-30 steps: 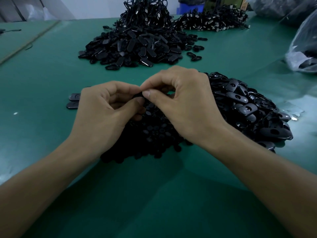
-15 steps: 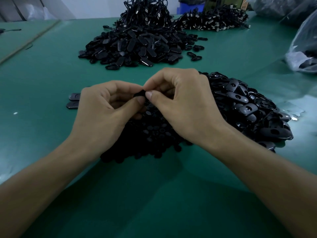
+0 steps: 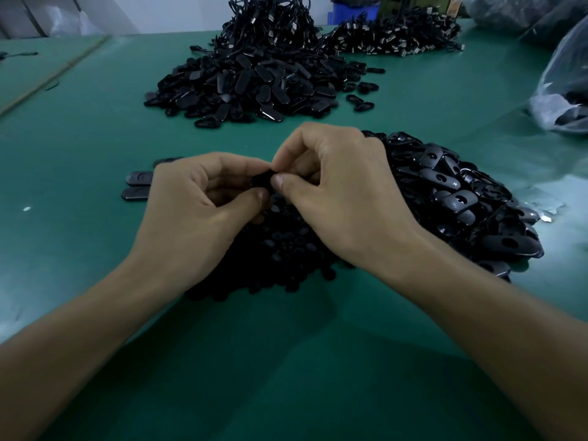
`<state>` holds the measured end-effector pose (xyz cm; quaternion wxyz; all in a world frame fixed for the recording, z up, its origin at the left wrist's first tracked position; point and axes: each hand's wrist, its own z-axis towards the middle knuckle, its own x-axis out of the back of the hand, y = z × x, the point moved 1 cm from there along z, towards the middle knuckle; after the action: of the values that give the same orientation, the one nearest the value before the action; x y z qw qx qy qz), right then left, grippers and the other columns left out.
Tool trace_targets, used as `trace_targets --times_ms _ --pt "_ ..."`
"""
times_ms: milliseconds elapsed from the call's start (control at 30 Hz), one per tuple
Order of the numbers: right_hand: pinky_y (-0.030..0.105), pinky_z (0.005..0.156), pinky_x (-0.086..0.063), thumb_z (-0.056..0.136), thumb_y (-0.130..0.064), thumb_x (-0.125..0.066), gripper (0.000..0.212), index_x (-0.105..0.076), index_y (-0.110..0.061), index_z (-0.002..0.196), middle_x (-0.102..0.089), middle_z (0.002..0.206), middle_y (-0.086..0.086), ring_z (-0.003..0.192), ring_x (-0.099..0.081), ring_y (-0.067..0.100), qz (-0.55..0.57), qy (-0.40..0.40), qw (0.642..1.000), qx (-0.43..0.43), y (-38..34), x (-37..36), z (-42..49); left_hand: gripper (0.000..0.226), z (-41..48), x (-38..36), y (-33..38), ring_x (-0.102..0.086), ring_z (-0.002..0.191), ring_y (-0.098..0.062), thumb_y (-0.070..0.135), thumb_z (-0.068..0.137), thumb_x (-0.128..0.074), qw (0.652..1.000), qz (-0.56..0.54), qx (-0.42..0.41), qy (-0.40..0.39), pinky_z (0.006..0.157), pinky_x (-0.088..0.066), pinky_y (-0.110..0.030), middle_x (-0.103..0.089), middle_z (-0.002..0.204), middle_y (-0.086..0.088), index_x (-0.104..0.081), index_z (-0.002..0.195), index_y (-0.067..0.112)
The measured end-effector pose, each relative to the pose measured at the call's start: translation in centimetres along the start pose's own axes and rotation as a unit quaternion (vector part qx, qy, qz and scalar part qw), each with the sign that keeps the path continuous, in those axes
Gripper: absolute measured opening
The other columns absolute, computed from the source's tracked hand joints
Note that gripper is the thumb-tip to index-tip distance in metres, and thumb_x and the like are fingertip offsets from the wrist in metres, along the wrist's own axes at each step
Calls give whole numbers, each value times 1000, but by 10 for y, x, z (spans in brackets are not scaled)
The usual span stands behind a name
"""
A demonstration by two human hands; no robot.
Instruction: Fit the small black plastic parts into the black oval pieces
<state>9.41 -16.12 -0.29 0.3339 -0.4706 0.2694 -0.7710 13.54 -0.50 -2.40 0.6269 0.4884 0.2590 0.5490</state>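
The left hand (image 3: 194, 214) and right hand (image 3: 343, 192) meet fingertip to fingertip. Both pinch one black piece (image 3: 262, 181) — mostly hidden — above the small parts (image 3: 286, 246).

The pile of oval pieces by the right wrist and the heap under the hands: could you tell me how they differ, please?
The pile of oval pieces holds larger, glossy, flat shells, many showing a hole; the heap of small parts holds smaller, matte, rounded bits. The oval pile lies mostly in view; the small heap is partly hidden by both hands. Both are black and rest on the green table.
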Motion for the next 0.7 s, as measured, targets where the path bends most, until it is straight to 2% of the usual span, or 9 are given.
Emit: trace_targets --times_ms 167,267,367,500,633,700 --pt "13 61 -53 87 -14 -76 15 -67 -25 81 -68 72 -10 68 -65 1 -18 15 1000 -3 1 1 0 22 -1 -1 -1 -73 74 -7 15 77 -71 1000 25 -8 3 68 -57 -17 -78 84 10 -73 91 32" --pt "31 67 -58 90 -15 -69 12 -66 -25 87 -67 82 -6 76 -65 9 -54 -8 999 7 0 -2 -3 25 -3 0 2 -73 75 0 19 79 -72 992 113 -54 14 71 -56 -16 -76 85 21 -71 91 41" --pt "42 70 -58 94 -11 -57 15 -63 -25 95 -66 89 2 82 -65 21 -84 -47 995 30 -4 -6 -5 29 -4 0 5 -68 72 10 19 81 -76 977 192 -93 27 67 -48 -5 -70 85 35 -68 89 45" --pt "44 66 -57 91 -2 -53 23 -63 -23 94 -65 84 2 76 -63 23 -106 -76 990 53 -7 -7 -7 30 -3 3 4 -65 70 14 21 83 -78 966 231 -108 37 65 -45 -1 -66 80 40 -64 86 48" --pt "40 72 -58 93 -13 -57 16 -66 -26 98 -67 91 2 83 -65 21 -86 -82 992 41 -3 -4 -3 29 -4 2 1 -63 72 17 16 82 -78 955 266 -128 30 67 -42 1 -63 77 33 -66 93 40" --pt "37 73 -57 91 -13 -61 15 -70 -26 95 -69 86 -2 81 -66 17 -73 -61 995 44 -1 -2 -2 28 -4 2 1 -63 72 17 17 81 -77 956 263 -130 26 67 -42 2 -66 74 31 -66 92 40"
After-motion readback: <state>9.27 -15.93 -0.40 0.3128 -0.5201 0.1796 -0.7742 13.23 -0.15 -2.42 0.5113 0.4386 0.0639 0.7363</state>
